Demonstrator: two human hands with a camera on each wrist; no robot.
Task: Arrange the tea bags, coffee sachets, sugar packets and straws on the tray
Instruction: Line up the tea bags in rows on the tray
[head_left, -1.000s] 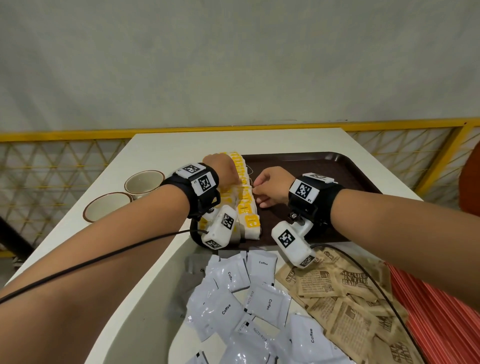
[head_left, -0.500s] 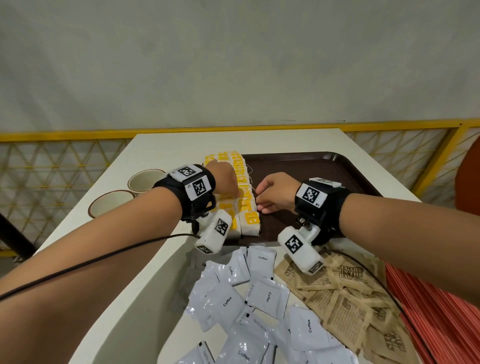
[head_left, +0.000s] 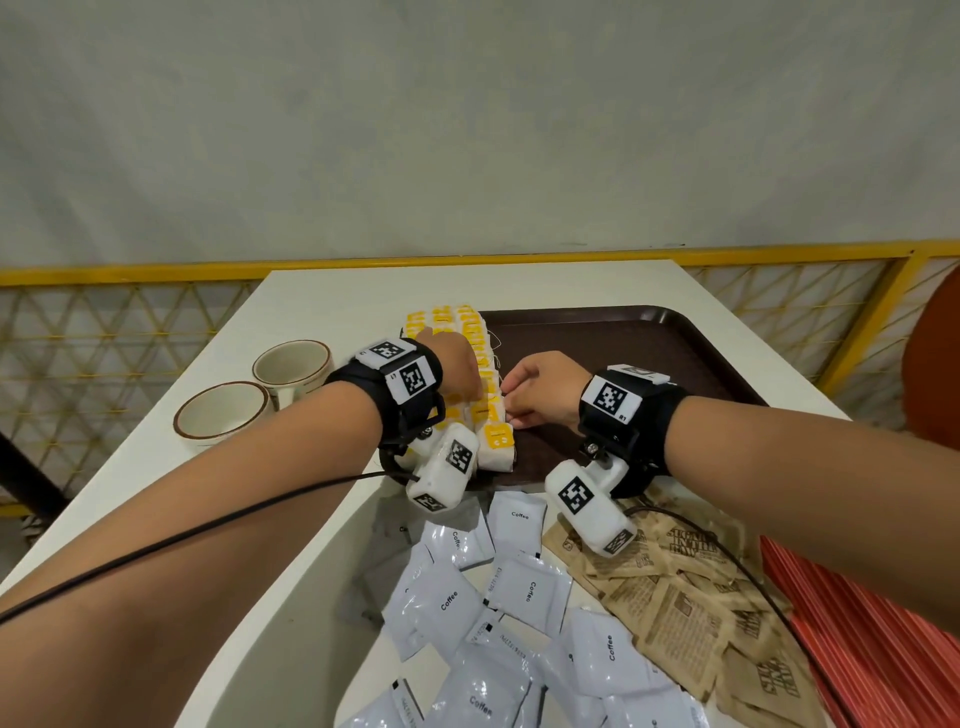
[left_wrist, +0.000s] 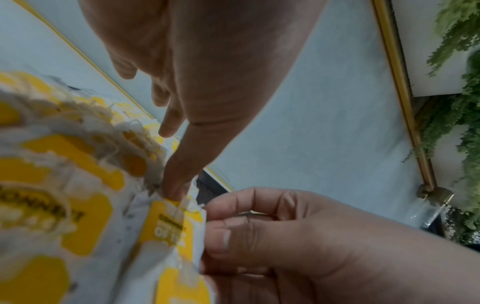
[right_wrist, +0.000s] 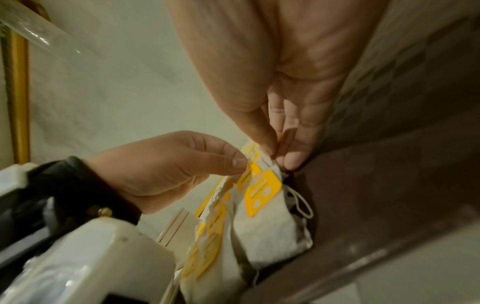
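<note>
Head view, hands (head_left: 488, 384) pinching tea bags (head_left: 475, 358)

Paper, plastic and glazed ceramic

Tea bags (head_left: 480, 384) look soft, fibrous paper; coffee sachets (head_left: 524, 587) glossy white plastic; sugar packets (head_left: 675, 618) matt brown paper; tray (head_left: 597, 338) smooth dark plastic; cups (head_left: 291, 364) glazed.
</note>
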